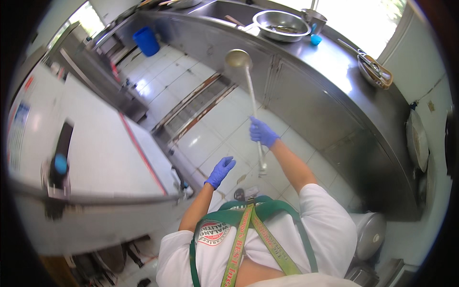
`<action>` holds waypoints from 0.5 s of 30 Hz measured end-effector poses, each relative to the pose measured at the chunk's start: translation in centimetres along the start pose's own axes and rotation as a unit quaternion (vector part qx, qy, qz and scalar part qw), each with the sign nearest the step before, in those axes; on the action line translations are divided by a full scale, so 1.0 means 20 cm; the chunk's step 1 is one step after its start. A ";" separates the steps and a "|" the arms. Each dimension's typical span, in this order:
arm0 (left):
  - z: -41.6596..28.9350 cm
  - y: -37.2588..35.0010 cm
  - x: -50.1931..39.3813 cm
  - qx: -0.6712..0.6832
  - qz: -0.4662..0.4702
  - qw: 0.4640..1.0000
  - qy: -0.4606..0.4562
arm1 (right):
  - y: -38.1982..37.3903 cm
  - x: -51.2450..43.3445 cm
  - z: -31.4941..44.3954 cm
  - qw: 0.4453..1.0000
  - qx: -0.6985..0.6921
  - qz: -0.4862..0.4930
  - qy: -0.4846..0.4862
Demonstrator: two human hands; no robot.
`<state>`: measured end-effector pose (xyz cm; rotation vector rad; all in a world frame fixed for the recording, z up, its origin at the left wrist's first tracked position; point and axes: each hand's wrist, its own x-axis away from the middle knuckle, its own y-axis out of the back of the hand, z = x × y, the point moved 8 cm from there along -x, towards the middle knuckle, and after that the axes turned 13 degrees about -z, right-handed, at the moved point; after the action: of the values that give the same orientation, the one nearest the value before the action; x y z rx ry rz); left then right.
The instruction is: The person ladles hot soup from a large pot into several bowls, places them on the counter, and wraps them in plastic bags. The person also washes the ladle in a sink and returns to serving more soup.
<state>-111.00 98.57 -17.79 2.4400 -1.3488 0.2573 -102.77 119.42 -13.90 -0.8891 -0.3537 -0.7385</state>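
My right hand, in a blue-purple glove, is closed around the long handle of a metal ladle. The ladle's round bowl points away from me, over the tiled floor and in front of the steel cabinet fronts. Its handle end hangs below my fist. Held low in front of my body, my left hand wears a matching glove. It touches nothing, and its fingers are bent and close together; the palm side is hidden.
A steel counter curves along the far and right sides, bearing a metal basin, a small blue cup and a basket of utensils. A white chest freezer stands left. A floor drain grate crosses the tiles near a blue bin.
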 end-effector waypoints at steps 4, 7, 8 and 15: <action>-0.57 -0.17 -0.61 0.051 0.123 0.991 -0.024 | -0.34 -0.39 0.51 0.999 -0.044 0.014 0.023; -0.91 -0.13 -0.96 0.172 0.119 0.978 0.013 | -0.59 -0.71 0.85 0.995 -0.081 0.060 0.001; -0.96 -0.09 -1.09 0.210 0.099 0.972 0.030 | -0.66 -0.83 0.92 0.993 -0.095 0.068 -0.011; -1.45 0.40 -1.78 0.294 -0.015 0.955 0.028 | -1.11 -1.49 1.54 0.971 0.161 0.168 0.058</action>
<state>-136.58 133.45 -0.50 2.8884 -1.3523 0.8181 -139.05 147.98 0.37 -0.5755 -0.2025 -0.4019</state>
